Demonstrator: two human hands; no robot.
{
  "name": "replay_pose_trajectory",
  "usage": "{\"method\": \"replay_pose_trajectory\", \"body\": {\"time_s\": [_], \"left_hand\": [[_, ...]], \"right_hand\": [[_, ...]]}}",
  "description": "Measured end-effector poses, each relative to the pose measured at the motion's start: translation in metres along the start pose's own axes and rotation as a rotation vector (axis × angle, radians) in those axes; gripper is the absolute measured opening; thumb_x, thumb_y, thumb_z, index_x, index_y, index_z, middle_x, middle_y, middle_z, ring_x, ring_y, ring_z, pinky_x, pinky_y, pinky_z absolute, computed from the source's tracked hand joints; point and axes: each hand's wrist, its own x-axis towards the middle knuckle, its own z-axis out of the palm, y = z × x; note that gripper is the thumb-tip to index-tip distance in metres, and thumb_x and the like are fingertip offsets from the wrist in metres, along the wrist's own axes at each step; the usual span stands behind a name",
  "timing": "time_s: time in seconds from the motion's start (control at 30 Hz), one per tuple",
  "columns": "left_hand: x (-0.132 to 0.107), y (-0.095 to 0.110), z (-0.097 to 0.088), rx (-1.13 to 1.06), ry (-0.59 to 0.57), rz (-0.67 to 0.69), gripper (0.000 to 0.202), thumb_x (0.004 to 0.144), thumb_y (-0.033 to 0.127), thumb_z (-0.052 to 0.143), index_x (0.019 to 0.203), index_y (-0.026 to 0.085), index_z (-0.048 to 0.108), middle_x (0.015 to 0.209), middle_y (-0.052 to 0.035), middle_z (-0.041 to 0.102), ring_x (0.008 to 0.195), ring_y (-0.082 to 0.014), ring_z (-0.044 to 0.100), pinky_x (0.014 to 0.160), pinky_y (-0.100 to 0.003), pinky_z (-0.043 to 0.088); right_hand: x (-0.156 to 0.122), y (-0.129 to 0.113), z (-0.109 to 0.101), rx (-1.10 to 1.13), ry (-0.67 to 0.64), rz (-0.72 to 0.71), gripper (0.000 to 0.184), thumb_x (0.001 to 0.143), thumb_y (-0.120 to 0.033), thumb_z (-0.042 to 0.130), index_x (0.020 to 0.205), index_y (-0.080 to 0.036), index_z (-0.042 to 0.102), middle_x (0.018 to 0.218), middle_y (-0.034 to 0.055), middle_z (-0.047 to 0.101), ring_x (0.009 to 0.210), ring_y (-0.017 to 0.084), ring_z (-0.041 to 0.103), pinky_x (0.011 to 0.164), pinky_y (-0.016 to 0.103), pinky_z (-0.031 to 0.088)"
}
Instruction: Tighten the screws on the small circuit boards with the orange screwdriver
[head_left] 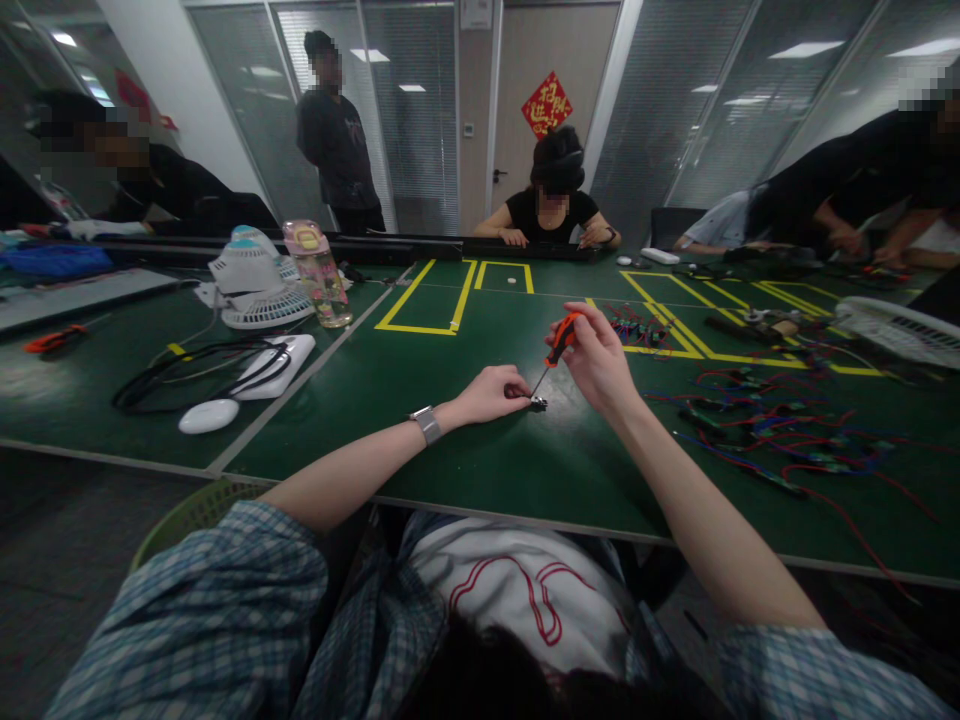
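1. Wristband (427,424) on the left forearm, just past the near edge of the green table (465,480).
2. Left hand (491,393) resting near the table's middle, fingers pinched shut on a small dark part (538,403) that lies on the surface.
3. Right hand (596,360) just beside it, raised, fingers curled tight round the orange-and-black handle of a screwdriver (559,342); shaft tilted down and leftward, tip at the small dark part.
4. Toward the right edge, a tangle of red and blue wires (780,430).
5. Toward the left edge, a white mouse (208,415) beside a looped black cable (187,370); farther back, a white fan (251,280) and a pink bottle (319,272), close together.
6. Beyond the hands, yellow tape outlines (427,300) on the green.
7. At the far edge, a seated person in black (553,205), both hands on the table.
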Motion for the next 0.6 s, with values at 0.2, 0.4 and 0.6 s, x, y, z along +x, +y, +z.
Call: {"method": "replay_pose_trajectory", "body": {"time_s": [0.2,0.4,0.6], "left_hand": [[-0.0001,0.0014,-0.0006,0.003,-0.003,-0.011,0.011,0.082,0.023,0.071,0.086,0.013,0.074,0.081,-0.0032,0.065,0.071,-0.0115,0.058,0.065,-0.022,0.044],[0.0007,-0.0011,0.0002,0.003,0.000,0.007,0.012,0.082,0.024,0.072,0.085,0.013,0.075,0.080,-0.0035,0.065,0.070,-0.0112,0.058,0.064,-0.022,0.043],[0.0002,-0.0011,0.0010,-0.007,0.010,-0.002,0.011,0.082,0.023,0.072,0.085,0.013,0.074,0.079,-0.0029,0.065,0.069,-0.0108,0.057,0.063,-0.021,0.043]], "right_hand": [[-0.0018,0.0009,0.0009,-0.064,-0.027,-0.057,0.018,0.082,-0.044,0.070,0.094,-0.031,0.064,0.084,-0.0043,0.065,0.076,0.011,0.063,0.069,0.026,0.053],[-0.0024,0.0004,0.0031,-0.030,-0.044,-0.047,0.019,0.080,-0.044,0.073,0.093,-0.032,0.067,0.080,-0.0053,0.063,0.075,0.010,0.062,0.075,0.026,0.055],[-0.0020,0.0002,0.0028,-0.036,-0.014,-0.035,0.025,0.082,-0.047,0.070,0.102,-0.033,0.066,0.083,-0.0035,0.067,0.075,0.011,0.064,0.070,0.026,0.055]]}}
